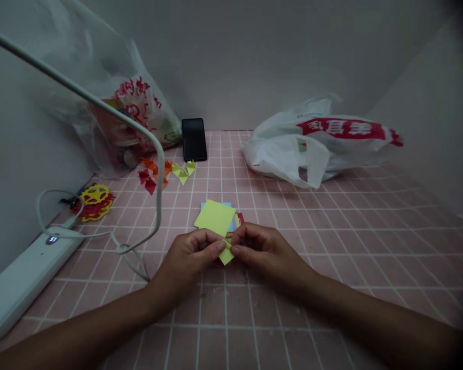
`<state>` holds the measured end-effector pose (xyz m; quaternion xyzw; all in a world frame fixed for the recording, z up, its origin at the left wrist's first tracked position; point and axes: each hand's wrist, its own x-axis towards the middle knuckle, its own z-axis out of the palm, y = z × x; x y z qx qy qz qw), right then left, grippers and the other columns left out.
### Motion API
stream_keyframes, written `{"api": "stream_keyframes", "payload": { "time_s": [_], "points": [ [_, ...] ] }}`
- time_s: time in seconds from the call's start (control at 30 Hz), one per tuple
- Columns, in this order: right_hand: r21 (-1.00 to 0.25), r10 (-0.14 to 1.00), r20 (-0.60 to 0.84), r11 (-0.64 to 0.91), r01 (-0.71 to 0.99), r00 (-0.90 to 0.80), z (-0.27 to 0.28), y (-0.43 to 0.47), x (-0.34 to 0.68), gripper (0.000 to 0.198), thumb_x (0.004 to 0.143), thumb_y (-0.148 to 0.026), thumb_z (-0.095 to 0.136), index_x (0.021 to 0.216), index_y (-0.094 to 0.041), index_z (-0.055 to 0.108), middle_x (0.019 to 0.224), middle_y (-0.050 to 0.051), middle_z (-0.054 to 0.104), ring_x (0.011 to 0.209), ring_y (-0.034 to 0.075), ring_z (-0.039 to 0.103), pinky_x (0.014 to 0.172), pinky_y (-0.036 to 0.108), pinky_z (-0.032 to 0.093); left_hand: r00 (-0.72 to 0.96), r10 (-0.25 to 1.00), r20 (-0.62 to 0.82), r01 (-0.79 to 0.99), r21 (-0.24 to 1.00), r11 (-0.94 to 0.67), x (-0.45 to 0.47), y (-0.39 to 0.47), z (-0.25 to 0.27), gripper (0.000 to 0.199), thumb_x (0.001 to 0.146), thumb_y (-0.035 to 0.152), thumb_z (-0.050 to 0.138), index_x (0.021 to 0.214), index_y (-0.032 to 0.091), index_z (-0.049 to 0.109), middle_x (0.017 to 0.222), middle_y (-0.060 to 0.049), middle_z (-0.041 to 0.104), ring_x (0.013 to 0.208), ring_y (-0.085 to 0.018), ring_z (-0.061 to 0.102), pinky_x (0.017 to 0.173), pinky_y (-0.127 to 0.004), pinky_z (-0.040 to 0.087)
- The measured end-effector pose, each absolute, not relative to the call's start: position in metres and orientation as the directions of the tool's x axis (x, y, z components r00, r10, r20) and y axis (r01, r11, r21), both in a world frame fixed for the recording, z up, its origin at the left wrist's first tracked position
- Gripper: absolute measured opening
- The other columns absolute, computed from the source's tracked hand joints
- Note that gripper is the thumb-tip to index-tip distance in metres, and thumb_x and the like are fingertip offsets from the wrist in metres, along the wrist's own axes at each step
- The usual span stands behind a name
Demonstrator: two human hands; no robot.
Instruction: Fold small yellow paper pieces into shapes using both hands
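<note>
Between both hands is a small piece of yellow origami paper (pixel 226 256), partly folded, with one corner pointing toward me. My left hand (pixel 196 252) pinches its left side between thumb and fingers. On the other side, my right hand (pixel 260 252) is closed on it in the same way, thumb against the fold. My fingers hide part of the paper. Just beyond them lies a stack of coloured paper squares, with a yellow sheet (pixel 216 217) on top and blue, purple and red edges showing beneath.
Folded paper pieces in red (pixel 147 181), orange (pixel 154 165) and yellow (pixel 183 172) lie near a black phone (pixel 194 140). Plastic bags stand at back left (pixel 139 113) and right (pixel 312 141). A white cable (pixel 159 195) arches over a power strip (pixel 31 277) and yellow-red cutouts (pixel 95 198).
</note>
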<state>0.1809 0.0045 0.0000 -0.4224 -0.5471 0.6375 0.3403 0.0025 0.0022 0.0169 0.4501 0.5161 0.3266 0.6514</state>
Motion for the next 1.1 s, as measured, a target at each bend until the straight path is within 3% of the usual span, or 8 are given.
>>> {"api": "stream_keyframes", "payload": {
  "time_s": [0.33, 0.53, 1.1],
  "points": [
    [-0.992, 0.902, -0.121, -0.097, 0.078, -0.415, 0.001, 0.005, 0.181, 0.017, 0.083, -0.03, 0.06, 0.074, -0.017, 0.057, 0.07, -0.001, 0.053, 0.064, 0.012, 0.044, 0.058, 0.025, 0.035, 0.318, 0.864, -0.39, -0.018, 0.909, 0.417, -0.002, 0.001, 0.008, 0.026, 0.08, 0.042, 0.066, 0.075, 0.016, 0.067, 0.071, -0.001, 0.067, 0.066, -0.013, 0.059, 0.065, -0.024, 0.046],
    [-0.989, 0.902, -0.057, 0.007, 0.147, -0.429, -0.003, 0.004, 0.182, 0.015, 0.086, -0.026, 0.058, 0.074, -0.018, 0.057, 0.07, -0.001, 0.053, 0.066, 0.012, 0.045, 0.06, 0.025, 0.036, 0.307, 0.871, -0.383, 0.025, 0.918, 0.395, 0.0, 0.002, 0.007, 0.025, 0.075, 0.039, 0.07, 0.07, 0.015, 0.066, 0.067, -0.002, 0.066, 0.062, -0.013, 0.057, 0.06, -0.024, 0.044],
    [-0.991, 0.901, -0.129, -0.137, 0.012, -0.414, 0.001, 0.004, 0.182, 0.022, 0.084, -0.035, 0.06, 0.072, -0.018, 0.054, 0.068, -0.002, 0.05, 0.062, 0.011, 0.042, 0.055, 0.024, 0.032, 0.319, 0.876, -0.361, 0.032, 0.928, 0.37, -0.001, 0.002, 0.008, 0.023, 0.075, 0.038, 0.067, 0.08, 0.016, 0.068, 0.073, -0.002, 0.068, 0.067, -0.015, 0.06, 0.065, -0.026, 0.047]
  ]
}}
